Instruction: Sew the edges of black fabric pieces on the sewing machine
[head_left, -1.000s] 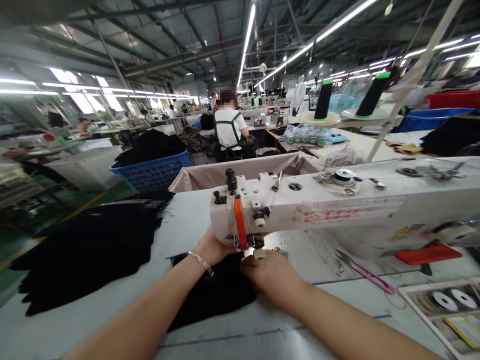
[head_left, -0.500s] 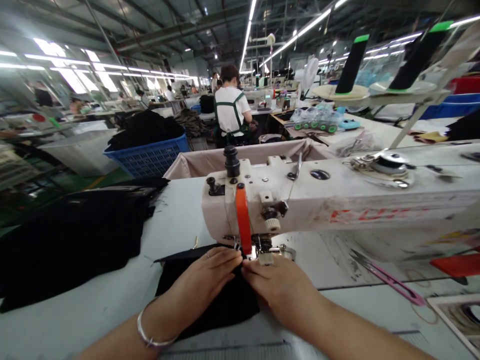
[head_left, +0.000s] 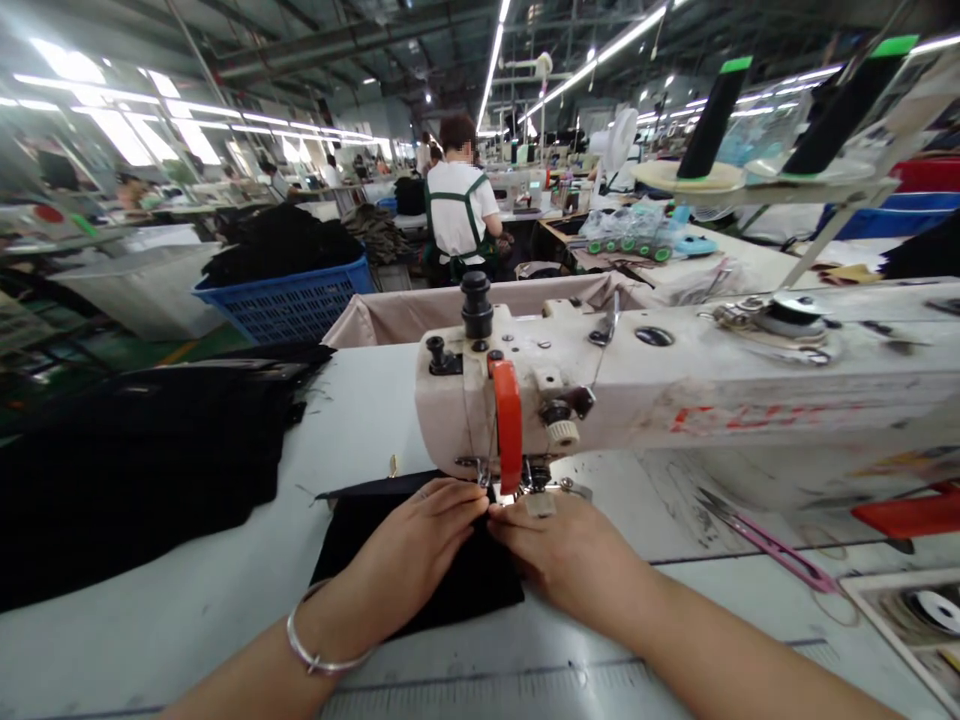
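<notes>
1. Black cloth [head_left: 480,590]: lower ctr of frame, flat on pale table [head_left: 225,610], under both hands. Matte, v. dark; dark folded-looking strip along top L edge, straight-ish bottom edge, pointed corner lower R. Weave + stitching can't be made out.
2. L hand [head_left: 409,550]: on cloth, just L of ctr. Fingers nearly straight, close tog., tips by the needle area. Thumb hidden, so can't tell if it pinches the cloth or only presses. Silver bangle [head_left: 315,660] at wrist.
3. R hand [head_left: 574,550]: just R of ctr, fingers bent a bit + close tog., tips on cloth nr L fingertips. Thumb hidden; can't tell if cloth is pinched.
4. White sewing machine [head_left: 637,385]: ctr to R edge, w/ orange guard [head_left: 508,425] directly above fingertips.
5. Pink-handled snips [head_left: 780,550]: lower R, on table, blades pointing upper L.
6. Black fabric pile [head_left: 150,450]: L side, layered, uneven edges.
7. Blue basket [head_left: 292,300]: upper L, heaped w/ black fabric.
8. Person [head_left: 459,210]: upper ctr, back turned, white top, green straps.
</notes>
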